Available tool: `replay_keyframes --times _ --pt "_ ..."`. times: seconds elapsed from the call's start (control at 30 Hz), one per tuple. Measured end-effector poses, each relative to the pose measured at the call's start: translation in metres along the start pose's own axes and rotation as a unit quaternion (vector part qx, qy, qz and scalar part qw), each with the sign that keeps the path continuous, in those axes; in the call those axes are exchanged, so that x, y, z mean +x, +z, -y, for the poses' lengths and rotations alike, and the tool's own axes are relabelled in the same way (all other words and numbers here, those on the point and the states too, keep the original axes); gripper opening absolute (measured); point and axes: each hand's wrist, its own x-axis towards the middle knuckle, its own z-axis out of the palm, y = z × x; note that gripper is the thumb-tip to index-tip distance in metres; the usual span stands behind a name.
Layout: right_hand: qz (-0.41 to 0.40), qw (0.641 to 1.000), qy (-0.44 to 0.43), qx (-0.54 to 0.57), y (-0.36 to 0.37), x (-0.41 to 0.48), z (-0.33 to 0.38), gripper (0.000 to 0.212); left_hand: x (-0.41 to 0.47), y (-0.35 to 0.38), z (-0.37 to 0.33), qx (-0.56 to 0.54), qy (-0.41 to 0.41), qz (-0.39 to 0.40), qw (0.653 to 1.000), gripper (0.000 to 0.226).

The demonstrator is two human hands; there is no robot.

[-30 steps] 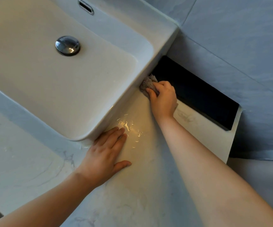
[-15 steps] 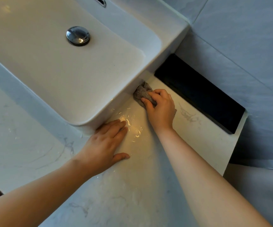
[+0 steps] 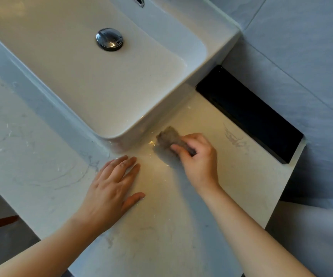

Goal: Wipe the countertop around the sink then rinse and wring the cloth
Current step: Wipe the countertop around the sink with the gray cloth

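Note:
A white rectangular sink (image 3: pixel 217 50) stands on a pale marble countertop (image 3: pixel 241 176), with a chrome drain plug (image 3: pixel 109 39) in its basin. My right hand (image 3: pixel 198 158) grips a bunched grey cloth (image 3: pixel 168 137) and presses it on the wet countertop just beside the sink's near right corner. My left hand (image 3: pixel 111 188) lies flat on the countertop, fingers spread, fingertips close to that same corner and holding nothing. Water glints on the surface between the cloth and the sink base.
A black rectangular recess (image 3: pixel 251 114) lies along the countertop's far right edge, below the grey tiled wall (image 3: pixel 301 56). The countertop ends at its front edge near my forearms. The sink's overflow slot (image 3: pixel 138 1) shows at the top.
My right hand has dragged the cloth back along the sink's side, from the far corner by the black recess to the near corner. My left hand has stayed flat on the countertop.

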Motion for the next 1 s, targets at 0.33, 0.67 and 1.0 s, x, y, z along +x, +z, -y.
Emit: replay_keyframes --times 0.33,0.67,1.0 --pt "-0.060 0.987 0.059 -0.135 0.021 0.080 -0.018 0.028 0.001 0.003 0.001 0.008 0.006 -0.006 1.000 0.067" --pt "-0.033 0.991 0.014 -0.125 0.042 0.038 -0.002 0.029 0.002 0.001 0.003 0.008 0.009 0.008 1.000 0.068" --pt "0.133 0.986 -0.037 -0.094 0.033 0.010 0.010 0.022 0.002 -0.004 -0.001 0.025 0.000 0.032 0.999 0.072"
